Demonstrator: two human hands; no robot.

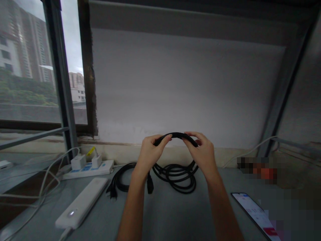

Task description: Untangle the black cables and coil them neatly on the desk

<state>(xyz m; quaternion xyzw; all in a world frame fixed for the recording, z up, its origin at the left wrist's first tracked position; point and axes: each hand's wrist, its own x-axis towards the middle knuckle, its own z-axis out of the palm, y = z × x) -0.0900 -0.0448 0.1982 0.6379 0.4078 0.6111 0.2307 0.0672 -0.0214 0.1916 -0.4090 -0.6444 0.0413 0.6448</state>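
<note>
Both hands hold a black power cable (178, 135) up off the table, bent in an arch between them. My left hand (153, 149) pinches the arch's left end between thumb and fingers. At the right end, my right hand (200, 147) grips it the same way. Below, loose black cable coils (179, 177) hang or rest near the table top. A black connector (149, 184) dangles beside my left forearm. Left of that forearm is another black coil (120, 177) with a plug (112, 192) on the table. My forearms hide part of the coils.
A white power strip (87, 170) with chargers stands at the back left. In front of it lies a long white device (82, 202) with a cord. A lit phone (254, 212) lies at the right. White wires (43, 187) trail at the left; a wall (185, 90) rises behind.
</note>
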